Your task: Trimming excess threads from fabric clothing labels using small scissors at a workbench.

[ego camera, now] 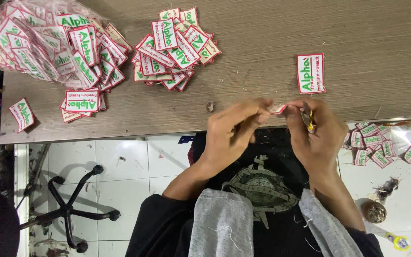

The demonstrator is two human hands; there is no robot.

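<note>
Both hands are up at the near edge of the brown wood-grain worktop (262, 43), pretty much meeting in the middle. The left hand (231, 131) comes in with the wrist bent, fingers curled and the fingertips pinching one end of a small white embroidered patch with a red border (278, 109). The right hand (315, 135) pinches the other end between thumb and forefinger, so the patch sits clamped between the two hands just over the worktop's near edge. The right hand also has a small yellowish tool (309, 121) tucked in its grip; can't really tell what it is. Both forearms angle up from the lap, elbows out to the sides.

On the worktop, a single rectangular patch of the same kind (310, 73) lies flat just beyond the right hand. Further off there's a loose pile of patches (174, 47) at the far edge, and a clear plastic bag stuffed with them (29, 43) in the far left corner, with more spilling out beside it. One stray patch (21, 114) sits at the left edge. A few more patches in a bag (381, 143) lie on the white tiled floor (129, 162) to the right.
</note>
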